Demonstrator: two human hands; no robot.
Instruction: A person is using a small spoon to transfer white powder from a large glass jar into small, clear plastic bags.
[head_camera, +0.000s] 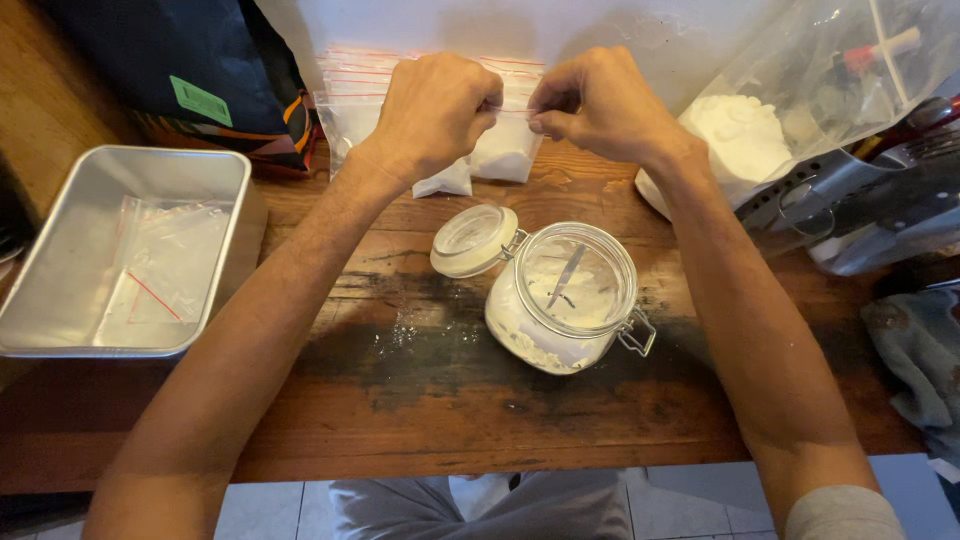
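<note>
Clear plastic zip bag (505, 140), part-filled with white powder, is held upright at the back of the wooden table (420, 400), pinched along its red-lined top edge between the left hand (440, 110) and the right hand (600, 100); both hands are closed into tight pinches, thumbs against forefingers, a grip that appears suited to pressing the seal strip along its length while the powder settles at the bottom. Behind and to the left, more filled bags (350, 90) lean against the white wall in a row. Directly before the person stands an open glass clip-top jar (565, 300), tilted slightly, its hinged lid (472, 240) swung back to the left and a metal spoon (566, 275) resting in the remaining powder, kept within easy reach. Left of it, a metal loaf tin (60, 300) holds empty bags (165, 265). At right, a large bag of powder (745, 135) and utensils crowd the table edge; spilled powder dusts the dark stain.
</note>
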